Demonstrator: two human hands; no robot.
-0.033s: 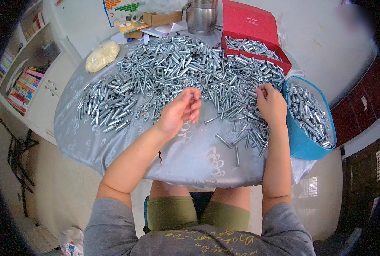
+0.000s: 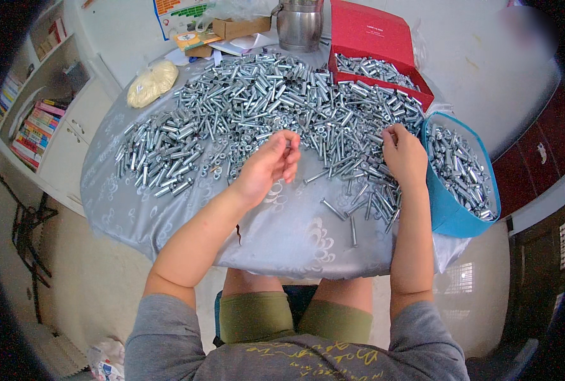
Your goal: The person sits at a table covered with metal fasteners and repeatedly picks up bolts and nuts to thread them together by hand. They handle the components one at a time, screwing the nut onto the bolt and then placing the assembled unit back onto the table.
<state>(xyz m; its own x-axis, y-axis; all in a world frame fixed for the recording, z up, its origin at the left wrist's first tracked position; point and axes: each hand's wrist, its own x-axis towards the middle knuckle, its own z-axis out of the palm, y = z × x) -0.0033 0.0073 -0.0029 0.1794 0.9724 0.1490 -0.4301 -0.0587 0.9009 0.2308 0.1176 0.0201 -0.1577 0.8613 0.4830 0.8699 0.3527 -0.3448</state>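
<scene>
A wide heap of silvery bolts [image 2: 263, 89] covers much of the table, with small nuts [image 2: 216, 166] among them near its front. My left hand [image 2: 271, 164] is raised just in front of the heap, its fingers curled in toward the thumb; what they hold, if anything, is hidden. At the heap's right side, my right hand [image 2: 404, 157] has its fingertips pinched together among the bolts. I cannot make out what lies between them. Several loose bolts [image 2: 353, 232] lie nearer me, between my forearms.
Right of my right hand stands a blue bin [image 2: 463, 227] filled with bolts. An open red box [image 2: 429, 98] behind it holds more. A steel jug [image 2: 299, 25], a small cardboard box [image 2: 241, 27] and a pale yellow bag [image 2: 152, 84] are toward the table's back.
My right hand has shifted very slightly at the heap's edge. Otherwise no visible difference.
</scene>
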